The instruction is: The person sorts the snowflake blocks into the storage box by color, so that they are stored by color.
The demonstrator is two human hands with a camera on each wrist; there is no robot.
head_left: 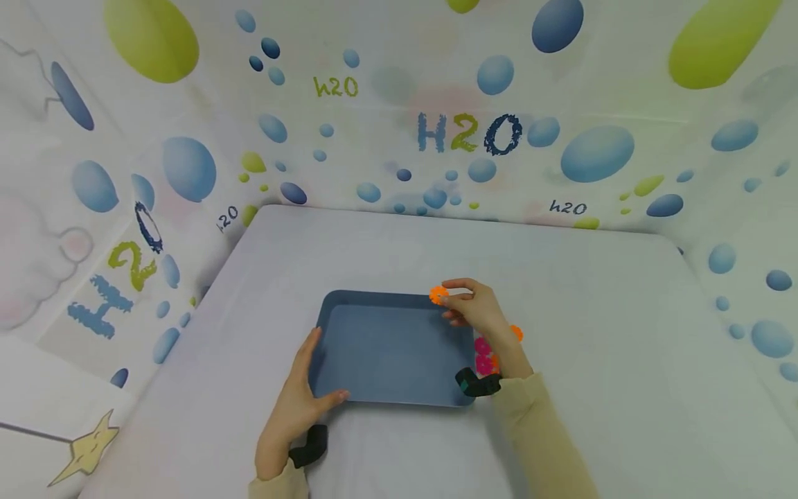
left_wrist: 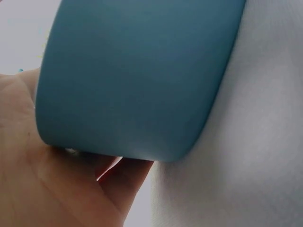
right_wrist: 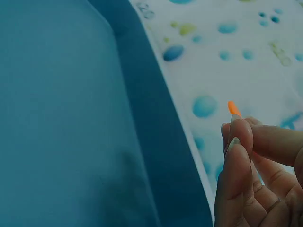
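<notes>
A shallow blue-grey rectangular tray (head_left: 393, 353) is in the middle of the head view. My left hand (head_left: 296, 405) grips its left end, the thumb along the near side and the fingers at the left wall. In the left wrist view the tray's outer wall (left_wrist: 132, 85) fills the space beside the palm. Over the tray's far right corner, my right hand (head_left: 476, 308) pinches a small orange notched disc (head_left: 439, 295) between thumb and fingertips. Only an edge of the orange disc (right_wrist: 233, 108) shows in the right wrist view.
Pink notched discs (head_left: 483, 355) lie by the tray's right side, partly behind the right wrist. An orange disc (head_left: 517, 333) lies beside that wrist. Everything is on a white-covered table (head_left: 623, 333), with a patterned cloth backdrop (head_left: 386, 159) behind.
</notes>
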